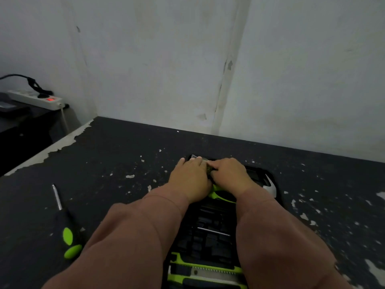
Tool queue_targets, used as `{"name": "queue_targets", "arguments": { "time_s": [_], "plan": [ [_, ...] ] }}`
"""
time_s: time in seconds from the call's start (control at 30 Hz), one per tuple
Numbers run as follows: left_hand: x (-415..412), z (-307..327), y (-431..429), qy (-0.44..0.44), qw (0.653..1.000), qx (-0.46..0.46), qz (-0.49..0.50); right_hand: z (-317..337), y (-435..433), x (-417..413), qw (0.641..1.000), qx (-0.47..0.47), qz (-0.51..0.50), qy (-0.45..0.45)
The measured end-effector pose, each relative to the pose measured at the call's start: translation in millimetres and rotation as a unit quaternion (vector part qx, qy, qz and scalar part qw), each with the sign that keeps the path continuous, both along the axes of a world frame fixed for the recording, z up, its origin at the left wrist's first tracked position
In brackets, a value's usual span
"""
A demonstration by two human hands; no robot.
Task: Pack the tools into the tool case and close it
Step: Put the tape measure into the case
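The black tool case [210, 232] lies open on the dark table between my forearms. At its far end my left hand [190, 177] and my right hand [229, 174] press side by side on a small clear packet [201, 158] and a green-and-black tool [218, 193] beneath them. What the fingers hold is mostly hidden. A thin metal bit [213, 231] rests in the case's middle. A green-and-black utility knife [205, 271] sits in the near end. A screwdriver [62, 217] with a green-and-black handle lies loose on the table at the left.
The table top [125, 163] is dark with flaked paint and meets a white wall at the back. A white power strip [36, 99] with a lit red switch sits on a dark stand at the far left.
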State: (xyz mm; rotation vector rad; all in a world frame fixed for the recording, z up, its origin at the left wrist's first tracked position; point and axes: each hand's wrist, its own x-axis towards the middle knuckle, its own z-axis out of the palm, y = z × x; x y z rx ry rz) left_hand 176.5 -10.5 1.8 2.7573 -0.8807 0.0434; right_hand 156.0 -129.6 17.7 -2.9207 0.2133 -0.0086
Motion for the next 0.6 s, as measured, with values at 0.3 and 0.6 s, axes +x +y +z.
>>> {"name": "queue_targets", "arguments": {
  "time_s": [0.3, 0.6],
  "plan": [
    [1, -1, -2, -0.015, 0.999, 0.040, 0.001, 4, -15, 1, 0.997, 0.016, -0.076, -0.009],
    [1, 7, 0, -0.002, 0.998, 0.063, -0.019, 7, -4, -8, 0.996, 0.027, -0.083, 0.001]
  ]
}}
